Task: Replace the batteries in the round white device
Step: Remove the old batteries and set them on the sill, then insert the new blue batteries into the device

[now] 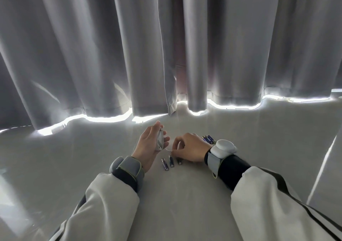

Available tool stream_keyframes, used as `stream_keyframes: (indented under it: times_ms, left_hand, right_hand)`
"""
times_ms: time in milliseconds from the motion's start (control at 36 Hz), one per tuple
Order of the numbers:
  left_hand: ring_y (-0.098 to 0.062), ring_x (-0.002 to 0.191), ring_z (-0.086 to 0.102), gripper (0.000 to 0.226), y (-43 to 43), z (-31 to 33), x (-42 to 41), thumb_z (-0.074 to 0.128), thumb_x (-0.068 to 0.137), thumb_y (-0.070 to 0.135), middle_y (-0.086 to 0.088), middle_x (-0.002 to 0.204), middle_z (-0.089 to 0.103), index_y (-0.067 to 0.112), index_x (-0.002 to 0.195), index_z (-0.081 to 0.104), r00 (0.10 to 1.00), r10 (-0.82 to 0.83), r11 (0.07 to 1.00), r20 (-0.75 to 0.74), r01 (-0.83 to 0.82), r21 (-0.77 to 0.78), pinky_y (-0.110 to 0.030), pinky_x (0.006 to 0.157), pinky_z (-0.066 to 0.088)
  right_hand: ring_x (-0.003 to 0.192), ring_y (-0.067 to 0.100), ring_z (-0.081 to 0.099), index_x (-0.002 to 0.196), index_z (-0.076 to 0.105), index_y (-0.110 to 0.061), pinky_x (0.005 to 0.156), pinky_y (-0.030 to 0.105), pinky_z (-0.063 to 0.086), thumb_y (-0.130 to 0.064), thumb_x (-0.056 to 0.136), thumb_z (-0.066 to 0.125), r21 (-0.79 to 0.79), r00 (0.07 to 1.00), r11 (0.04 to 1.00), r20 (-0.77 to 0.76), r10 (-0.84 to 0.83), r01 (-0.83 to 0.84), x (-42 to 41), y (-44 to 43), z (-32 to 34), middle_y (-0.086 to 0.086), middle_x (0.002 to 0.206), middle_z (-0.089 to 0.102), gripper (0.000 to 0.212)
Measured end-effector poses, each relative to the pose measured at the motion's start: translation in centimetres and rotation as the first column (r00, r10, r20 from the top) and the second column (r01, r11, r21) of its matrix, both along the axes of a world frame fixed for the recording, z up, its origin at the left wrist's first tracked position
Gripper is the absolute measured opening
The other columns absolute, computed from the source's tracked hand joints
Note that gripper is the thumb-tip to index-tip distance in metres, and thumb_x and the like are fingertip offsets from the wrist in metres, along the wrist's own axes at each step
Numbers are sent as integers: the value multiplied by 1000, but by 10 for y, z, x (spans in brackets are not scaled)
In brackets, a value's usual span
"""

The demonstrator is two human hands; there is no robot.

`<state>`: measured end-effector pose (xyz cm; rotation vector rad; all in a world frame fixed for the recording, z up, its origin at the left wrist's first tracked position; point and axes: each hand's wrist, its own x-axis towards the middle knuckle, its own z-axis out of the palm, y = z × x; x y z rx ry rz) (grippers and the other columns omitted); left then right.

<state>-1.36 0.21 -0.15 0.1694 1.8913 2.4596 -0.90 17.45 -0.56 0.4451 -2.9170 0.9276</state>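
My right hand (188,147) covers part of the third loose battery (179,161) and most of the blue battery group (208,139) behind it. The thin round cover (171,148) pinched between its fingertips shows only as an edge. The round white device (160,141) stands edge-on in my left hand (149,144), fingers clasped around it above the pale tabletop (166,203); its interior is unreadable. Two batteries (168,164) lie just below.
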Motion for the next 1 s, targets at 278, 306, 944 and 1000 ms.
stream_keyframes:
  times_ms: [278,306,944,1000]
  left_hand:
    - [-28,93,66,34,-1,-1,-3,57,107,44,-11,109,60,12,116,63,1000,-6,1000,27,6,18,-44,97,57]
    - [-27,93,67,34,-1,-1,-3,57,107,44,-11,110,61,12,116,64,1000,-5,1000,29,4,14,-42,96,58]
    - [-27,91,67,33,-1,0,-2,58,106,43,-12,109,60,11,114,64,999,-15,999,49,13,35,-44,98,57]
    - [-27,91,68,33,-1,1,-2,58,106,43,-12,109,61,12,114,64,999,-20,999,48,18,38,-44,97,58]
  right_hand:
    - [84,9,59,115,69,-44,77,29,39,-62,81,77,300,978,935,-137,-155,190,-6,56,27,-17,79,57,39]
    - [88,11,58,120,67,-46,82,30,40,-63,80,77,334,980,922,-108,-167,194,-7,63,28,-17,79,56,45]
    - [123,25,60,126,69,-26,100,31,44,-45,91,76,321,970,917,-23,-241,235,-14,83,15,4,129,65,41]
    - [120,25,61,123,71,-26,97,29,45,-47,88,79,310,969,918,-46,-244,246,-14,84,14,4,121,61,42]
